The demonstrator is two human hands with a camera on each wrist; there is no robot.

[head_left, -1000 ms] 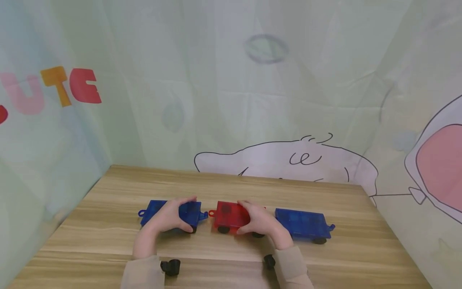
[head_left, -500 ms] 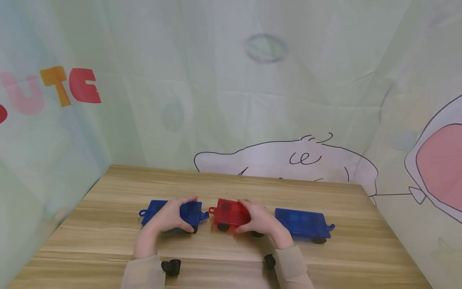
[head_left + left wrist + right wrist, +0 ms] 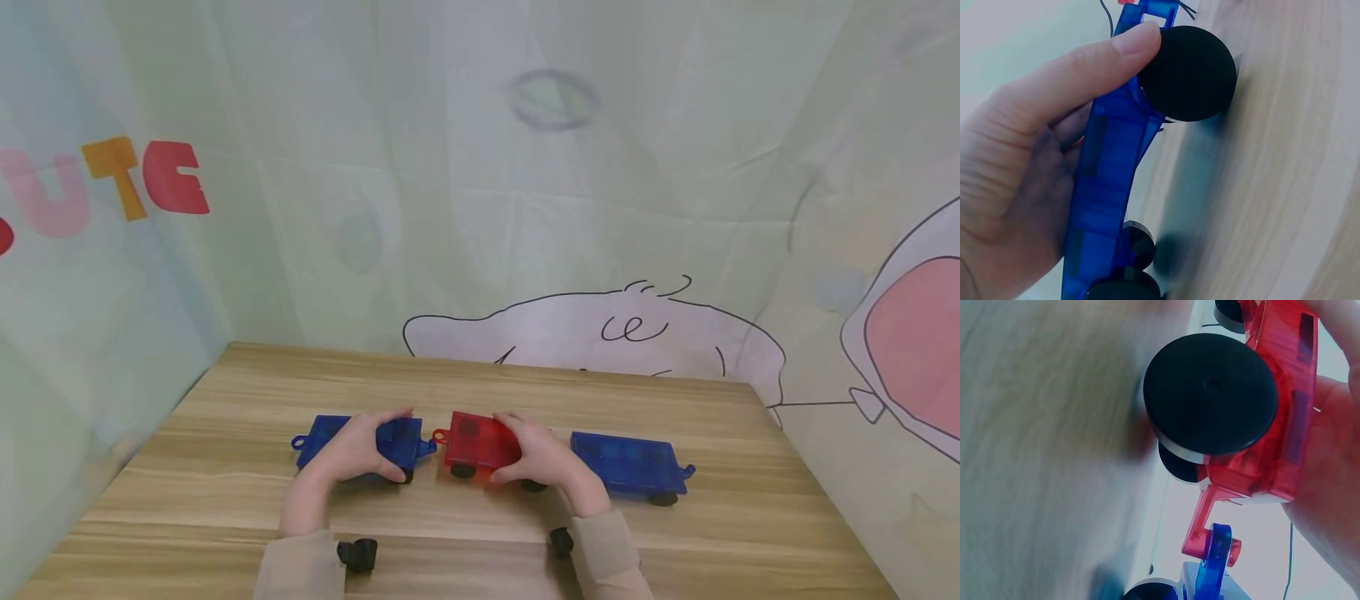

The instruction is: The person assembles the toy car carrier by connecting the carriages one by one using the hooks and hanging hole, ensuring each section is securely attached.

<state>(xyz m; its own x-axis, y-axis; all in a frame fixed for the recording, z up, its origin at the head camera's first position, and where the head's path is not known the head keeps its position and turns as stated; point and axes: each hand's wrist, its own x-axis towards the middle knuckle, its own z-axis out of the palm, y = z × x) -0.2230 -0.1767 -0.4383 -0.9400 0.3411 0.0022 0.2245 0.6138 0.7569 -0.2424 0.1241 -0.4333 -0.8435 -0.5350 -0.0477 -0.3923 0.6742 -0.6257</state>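
My left hand (image 3: pixel 358 446) grips a translucent blue toy train car (image 3: pixel 401 437) by its sides, thumb beside a black wheel (image 3: pixel 1188 74). My right hand (image 3: pixel 542 454) grips a red toy train car (image 3: pixel 480 442) the same way, its left end raised slightly. The red car's ring (image 3: pixel 440 436) sits right at the blue car's hook (image 3: pixel 428 447), just above it. A second blue car (image 3: pixel 628 463) stands to the right. In the right wrist view, a red hook (image 3: pixel 1197 540) on the red car passes through a blue ring (image 3: pixel 1215 559); the head view hides this joint behind my right hand.
The cars are in a row across a wooden table (image 3: pixel 465 542). Its far edge meets a pale printed curtain (image 3: pixel 465 208), which also lies along both sides. A black wrist camera (image 3: pixel 358 554) sits at my left cuff, another black camera (image 3: pixel 561 542) at my right.
My right hand has raised the red car's left end a little. My left hand has slid its blue car slightly right, bringing the hook under the red ring. The right blue car has barely moved.
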